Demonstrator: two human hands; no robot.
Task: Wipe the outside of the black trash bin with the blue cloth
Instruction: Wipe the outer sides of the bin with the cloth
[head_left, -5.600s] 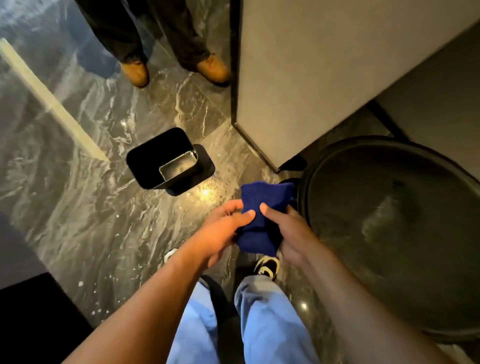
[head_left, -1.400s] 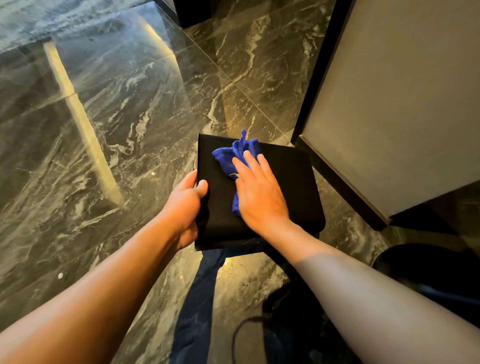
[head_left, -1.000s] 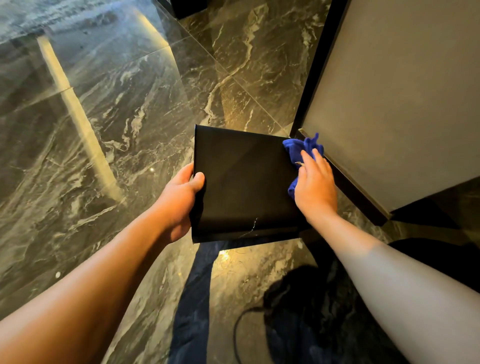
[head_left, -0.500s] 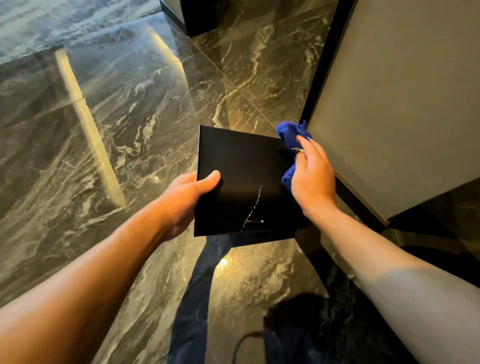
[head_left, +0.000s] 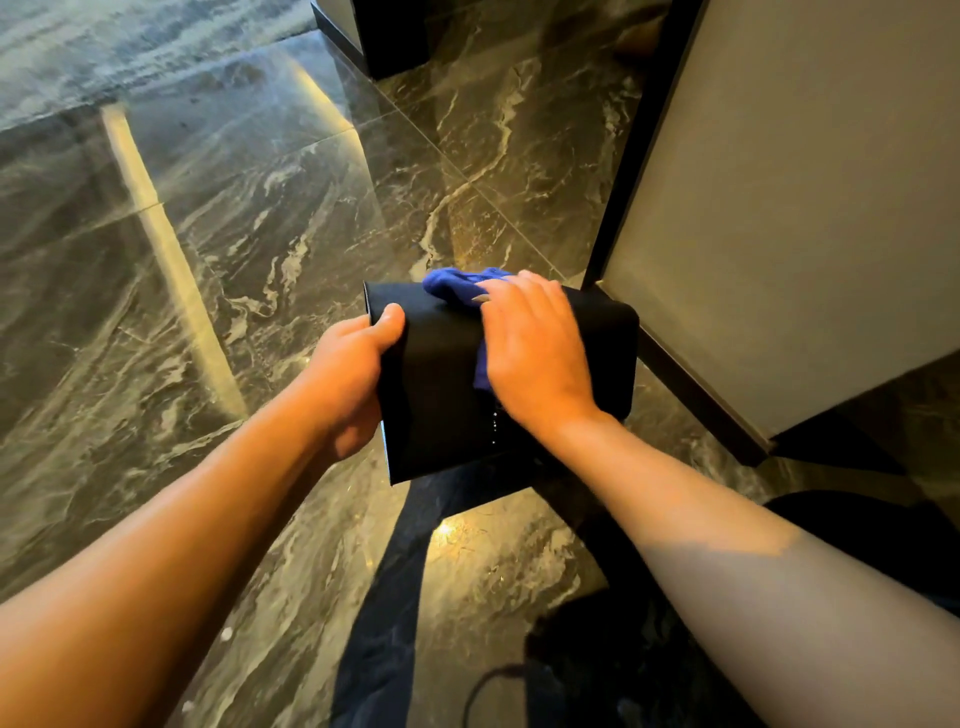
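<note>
Here I count two hands, one bin and one cloth, and I'll take them from the left. My left hand (head_left: 353, 379) comes in on a bare forearm from the lower left and is closed around the left edge of the black trash bin (head_left: 441, 405), thumb lying on the upper face near the corner, the other fingers wrapped out of sight behind the side. The bin is held up above the dark marble floor (head_left: 208, 249), one broad flat face turned toward me, its right end close to the black-edged corner of a grey panel (head_left: 805, 208); I cannot tell whether they touch. My right hand (head_left: 535, 353) lies palm down on that face with fingers spread and nearly flat, pressing the blue cloth (head_left: 457, 286) against it. The cloth bunches out beyond the fingertips over the bin's top edge, and a strip shows beside the palm.
</note>
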